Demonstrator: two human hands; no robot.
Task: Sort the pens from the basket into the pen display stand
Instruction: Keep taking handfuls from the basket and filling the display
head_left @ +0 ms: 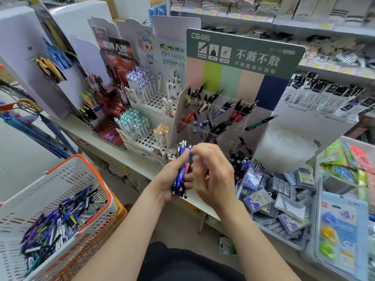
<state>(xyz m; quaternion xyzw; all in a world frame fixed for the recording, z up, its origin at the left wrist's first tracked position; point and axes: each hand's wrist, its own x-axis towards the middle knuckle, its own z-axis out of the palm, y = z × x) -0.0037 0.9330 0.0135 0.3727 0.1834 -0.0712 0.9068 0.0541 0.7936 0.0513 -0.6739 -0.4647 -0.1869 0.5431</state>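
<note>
My left hand grips a bundle of pens, mostly blue with one red, held upright in front of the shelf edge. My right hand is right beside it, its fingertips on the tops of those pens; the motion blur hides whether they pinch one. Behind my hands stands the clear pen display stand with a green header card, its compartments holding black, red and blue pens. At lower left a white basket with orange handles holds a heap of mixed pens.
White perforated stands of white pens and a red stand sit left of the display. A tray of small boxed refills lies to the right, with blister packs beyond. Shelves of goods run along the back.
</note>
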